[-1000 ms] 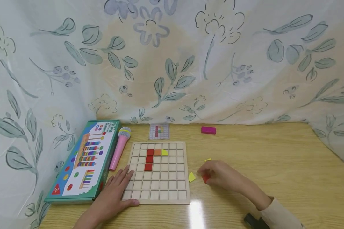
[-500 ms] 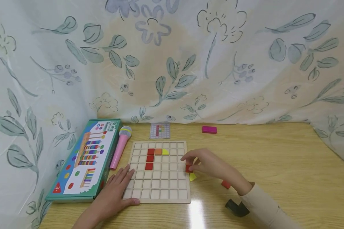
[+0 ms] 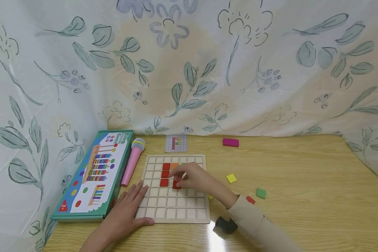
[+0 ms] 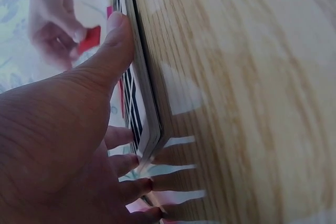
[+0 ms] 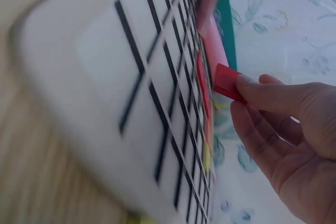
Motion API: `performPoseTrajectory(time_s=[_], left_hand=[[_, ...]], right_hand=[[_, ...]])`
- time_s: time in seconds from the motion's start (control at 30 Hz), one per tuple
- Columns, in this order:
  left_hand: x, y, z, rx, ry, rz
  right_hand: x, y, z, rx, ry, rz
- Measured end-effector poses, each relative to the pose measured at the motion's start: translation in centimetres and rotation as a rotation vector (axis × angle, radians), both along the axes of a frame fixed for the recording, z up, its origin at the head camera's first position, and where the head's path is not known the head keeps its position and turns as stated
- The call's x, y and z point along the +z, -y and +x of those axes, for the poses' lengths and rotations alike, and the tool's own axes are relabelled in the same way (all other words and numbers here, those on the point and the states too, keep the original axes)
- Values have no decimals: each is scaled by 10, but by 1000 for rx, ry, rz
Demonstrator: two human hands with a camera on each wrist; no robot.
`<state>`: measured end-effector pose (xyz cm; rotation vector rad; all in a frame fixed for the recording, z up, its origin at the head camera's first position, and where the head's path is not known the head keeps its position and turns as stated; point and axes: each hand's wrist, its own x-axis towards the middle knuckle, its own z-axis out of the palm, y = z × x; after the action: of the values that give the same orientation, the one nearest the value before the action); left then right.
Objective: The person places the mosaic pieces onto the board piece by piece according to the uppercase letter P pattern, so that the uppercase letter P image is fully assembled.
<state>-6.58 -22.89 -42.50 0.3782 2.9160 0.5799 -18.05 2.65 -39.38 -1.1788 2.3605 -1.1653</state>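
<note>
A wooden grid board (image 3: pixel 171 221) lies on the table, with a column of red square tiles (image 3: pixel 165 174) set in its cells and an orange tile (image 3: pixel 174 166) beside the top one. The yellow piece next to that is mostly covered by my right hand (image 3: pixel 193 177). Between thumb and fingertips this hand pinches a red tile (image 5: pixel 227 81), held close over the board just right of the lowest red one. My left hand (image 3: pixel 124 213) rests at the board's front left corner, fingers stretched along the left side and thumb over the front edge.
Loose yellow (image 3: pixel 231 178), green (image 3: pixel 261 193) and red (image 3: pixel 250 200) tiles lie right of the board, near a black curved object (image 3: pixel 225 225). Behind it are a pattern card (image 3: pixel 176 143) and a magenta block (image 3: pixel 230 142). A pink microphone (image 3: pixel 133 162) and game box (image 3: pixel 94 175) stand left.
My right hand has carried the red tile leftward from the table to over the board, uncovering loose tiles and the black object. The left hand has stayed in place.
</note>
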Motion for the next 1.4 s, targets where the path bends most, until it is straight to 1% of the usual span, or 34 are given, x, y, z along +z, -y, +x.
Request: performPoseTrajectory(time_s=[0.1,0.23,0.33,0.43,0.53,0.67,0.83,0.97,1.13,1.27,1.4], left_hand=[[0,0,0,2,-1,-1],[0,0,0,15,27,-4],[0,0,0,19,38,-6],[-1,0,-1,14,29,-6],[-1,0,-1,12,21,-1],[-1,-1,-1,9,16,7],[-1,-1,-1,8,12,10],[0,0,0,8,9,11],[1,0,1,9,7,12],[1,1,1,9,10,13],[1,1,1,6,7,15]], right_hand=[[-3,13,2,12,21,-13],[-9,26,5,8,52,-31],[-13,32,6,3,55,-59],[-19,38,6,-8,54,-71],[-22,43,6,-19,63,-58],[-23,47,8,-33,34,-4],[-24,49,11,-55,-19,58],[-23,50,13,-72,-31,89],[-21,51,14,-68,-40,112],[-18,47,13,-55,-23,106],[-11,33,12,-55,-12,90]])
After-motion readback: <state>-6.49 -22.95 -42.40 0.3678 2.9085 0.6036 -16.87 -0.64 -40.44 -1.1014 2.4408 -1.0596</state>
